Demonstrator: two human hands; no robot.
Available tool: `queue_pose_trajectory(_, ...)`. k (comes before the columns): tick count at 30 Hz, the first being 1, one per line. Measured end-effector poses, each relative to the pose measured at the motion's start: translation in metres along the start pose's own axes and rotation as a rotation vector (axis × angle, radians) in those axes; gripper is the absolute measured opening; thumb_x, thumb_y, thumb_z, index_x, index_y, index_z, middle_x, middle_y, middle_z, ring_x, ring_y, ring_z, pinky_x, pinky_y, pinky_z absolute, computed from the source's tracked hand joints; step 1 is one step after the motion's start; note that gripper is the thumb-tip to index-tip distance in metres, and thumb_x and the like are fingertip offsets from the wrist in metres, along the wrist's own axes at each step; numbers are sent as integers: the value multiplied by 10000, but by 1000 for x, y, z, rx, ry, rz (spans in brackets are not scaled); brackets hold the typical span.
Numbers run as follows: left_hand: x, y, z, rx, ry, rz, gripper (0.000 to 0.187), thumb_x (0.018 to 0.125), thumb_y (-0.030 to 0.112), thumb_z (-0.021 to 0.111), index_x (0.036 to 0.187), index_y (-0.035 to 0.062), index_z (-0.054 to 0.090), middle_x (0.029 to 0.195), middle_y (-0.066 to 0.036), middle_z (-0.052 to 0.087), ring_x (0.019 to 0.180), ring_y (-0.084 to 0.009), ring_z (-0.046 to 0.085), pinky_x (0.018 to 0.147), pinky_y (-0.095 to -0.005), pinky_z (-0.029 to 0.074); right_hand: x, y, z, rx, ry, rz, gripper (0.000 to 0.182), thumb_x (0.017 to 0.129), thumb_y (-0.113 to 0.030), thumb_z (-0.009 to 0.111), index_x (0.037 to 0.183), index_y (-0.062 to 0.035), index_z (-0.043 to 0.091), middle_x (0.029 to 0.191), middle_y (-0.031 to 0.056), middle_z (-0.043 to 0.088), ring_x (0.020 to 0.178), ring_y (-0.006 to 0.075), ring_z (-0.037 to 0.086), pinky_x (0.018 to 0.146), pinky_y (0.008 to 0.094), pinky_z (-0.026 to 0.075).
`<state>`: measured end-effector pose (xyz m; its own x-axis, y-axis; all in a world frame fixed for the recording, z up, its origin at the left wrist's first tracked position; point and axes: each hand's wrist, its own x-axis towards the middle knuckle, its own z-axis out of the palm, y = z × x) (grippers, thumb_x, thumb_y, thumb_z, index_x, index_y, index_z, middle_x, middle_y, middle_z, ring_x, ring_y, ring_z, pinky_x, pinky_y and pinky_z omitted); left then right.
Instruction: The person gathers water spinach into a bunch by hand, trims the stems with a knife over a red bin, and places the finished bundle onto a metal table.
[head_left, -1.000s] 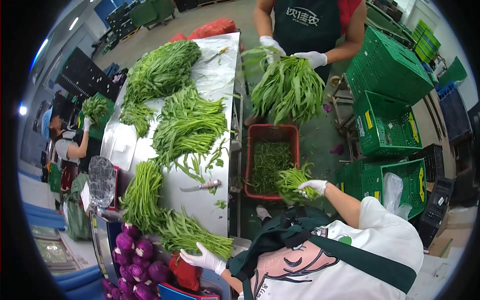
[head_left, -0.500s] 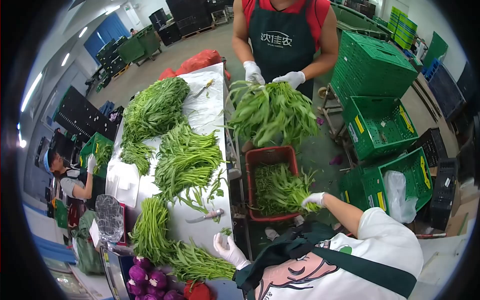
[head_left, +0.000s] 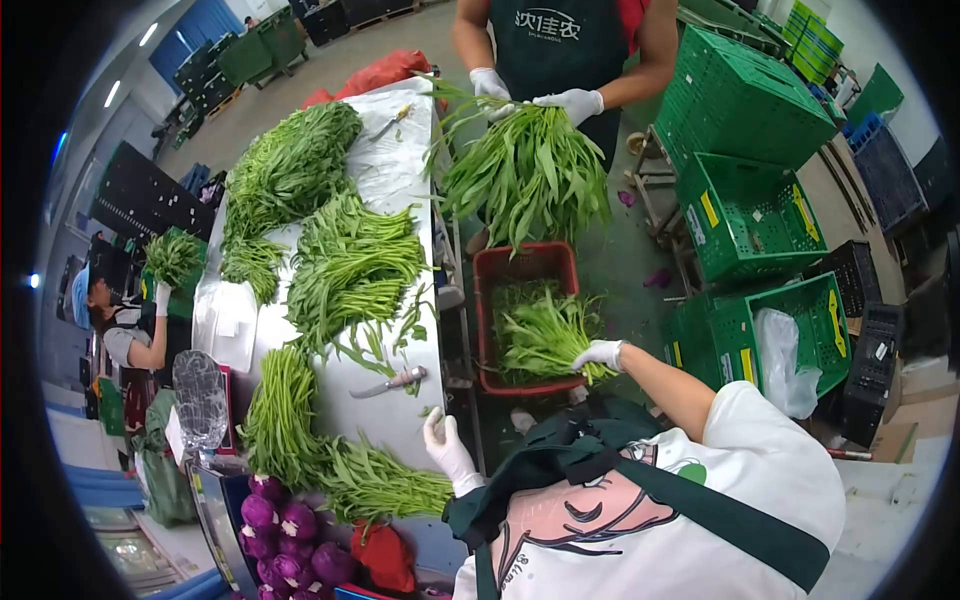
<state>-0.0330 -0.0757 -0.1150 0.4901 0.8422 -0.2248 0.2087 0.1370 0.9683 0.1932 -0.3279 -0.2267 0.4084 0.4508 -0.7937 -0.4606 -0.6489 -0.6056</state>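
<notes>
My right hand (head_left: 600, 355), in a white glove, grips a bunch of water spinach (head_left: 545, 333) by the stem ends, over the red basket (head_left: 486, 350). The bunch's leaves hang above loose greens inside the basket. By the metal table's edge is my left hand (head_left: 452, 455), also gloved, with fingers apart and nothing seen in it. Close to it, a knife (head_left: 390, 383) lies on the table (head_left: 345, 410). Cut water spinach bundles (head_left: 385, 485) lie left of my left hand, with more stems (head_left: 280, 405) beside them.
Opposite me a person in a dark apron (head_left: 550, 45) holds a large bunch of greens (head_left: 530, 170). Green crates (head_left: 755, 215) stand on the right. Purple onions (head_left: 300, 520) sit at bottom left. Another person (head_left: 130, 335) lifts greens at far left.
My right hand has moved left with the water spinach, further over the basket. The person opposite now holds their bunch steadier, leaves hanging down. The view has shifted slightly.
</notes>
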Motion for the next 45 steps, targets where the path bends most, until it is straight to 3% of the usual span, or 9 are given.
queue_pose_trajectory(4, -2, -11, 8, -155, -111, -56, 245, 831, 36, 571, 1069, -19, 554, 1051, -100, 583, 947, -157, 551, 848, -269, 437, -1, -18, 2, 1004, -454, 154, 124, 710, -120, 668, 772, -18, 637, 743, 66, 624, 618, 152, 574, 580, 269, 459)
queue_pose_trajectory(6, -5, -8, 14, -144, -141, -110, 231, 837, 41, 562, 1062, -12, 562, 1019, -94, 599, 905, -150, 569, 798, -251, 455, 3, -23, 17, 126, -32, 62, 106, 761, -122, 639, 786, -21, 620, 693, 52, 607, 592, 125, 567, 524, 243, 450)
queue_pose_trajectory(14, 13, -13, 48, -618, -1114, -453, 871, 764, 594, 543, 1327, -27, 306, 1357, -163, 359, 1243, -291, 369, 1038, -407, 284, -143, -141, 48, 428, -422, -377, 258, 744, -110, 660, 958, -13, 552, 779, 37, 576, 616, 95, 551, 555, 222, 454)
queue_pose_trajectory(19, 10, 57, 83, -780, -953, -177, 1147, 532, 703, 641, 1377, 55, 214, 1380, -153, 309, 1241, -295, 358, 1057, -480, 254, -171, -154, 53, 110, -546, -360, 317, 745, -128, 663, 1005, -12, 524, 793, 30, 580, 646, 92, 543, 580, 228, 453)
queue_pose_trajectory(25, 12, 74, 122, -1278, -1129, -311, 884, 755, 365, 646, 1371, -30, 151, 1133, -111, 534, 1036, -259, 541, 1058, -471, 267, -157, -139, 56, 87, -589, -396, 384, 766, -171, 654, 1073, 11, 515, 942, 70, 595, 771, 121, 552, 646, 242, 463)
queue_pose_trajectory(30, 22, 91, 110, -927, -1053, -347, 697, 772, 193, 603, 1320, -57, 252, 906, -84, 538, 805, -218, 558, 952, -422, 411, -127, -143, 6, -88, -343, -513, 960, 664, -462, 735, 1330, 52, 273, 1331, 163, 380, 1233, 235, 374, 1040, 374, 283)
queue_pose_trajectory(34, 35, 81, 110, -249, -990, -241, 555, 727, 162, 714, 1203, 3, 476, 1116, -87, 540, 1024, -183, 512, 944, -324, 379, -111, -175, -6, 132, -493, -755, 855, 732, -494, 664, 1322, 24, 325, 1339, 144, 380, 1247, 225, 349, 1043, 354, 259)
queue_pose_trajectory(39, 27, 87, 120, -212, -981, -100, 438, 761, 191, 688, 1132, 30, 518, 1055, -39, 554, 947, -144, 518, 849, -297, 420, -127, -204, 26, 542, -451, -742, 878, 712, -453, 705, 1338, -11, 276, 1287, 102, 426, 1187, 192, 404, 979, 346, 348)
queue_pose_trajectory(45, 25, 94, 112, -61, -1016, -145, 428, 759, 202, 686, 1113, 19, 531, 1036, -57, 573, 923, -136, 533, 834, -298, 431, -144, -218, 74, 476, -98, -794, 644, 680, -15, 727, 1245, -11, 416, 1181, 79, 526, 1074, 164, 504, 931, 304, 397)
